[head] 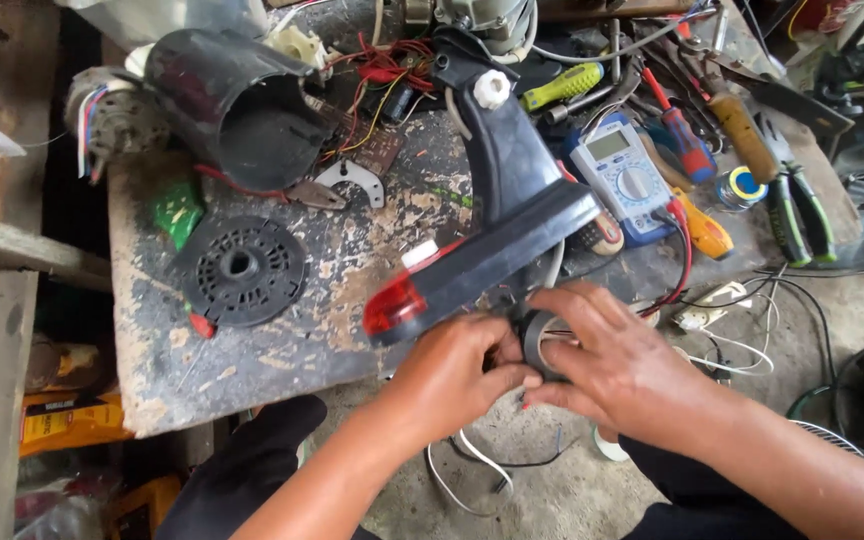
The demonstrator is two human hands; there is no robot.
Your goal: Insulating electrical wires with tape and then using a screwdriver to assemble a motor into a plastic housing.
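Observation:
Both my hands meet at the near edge of a worn workbench [282, 340]. My right hand [622, 365] grips a roll of black tape [537, 335] from the right. My left hand [452, 375] pinches at the tape's left side, fingertips touching the right hand's. Just above them lies a black plastic fan stand [512, 200] with a red end piece [395, 305] and a white knob [492, 88]. White wires [472, 460] hang below my hands.
A black cylindrical housing [242, 105] and a round vented black disc [240, 268] lie on the bench at left. A multimeter [624, 175], screwdrivers [677, 125], pliers [797, 215] and tangled wires crowd the right. A small motor [112, 115] sits far left.

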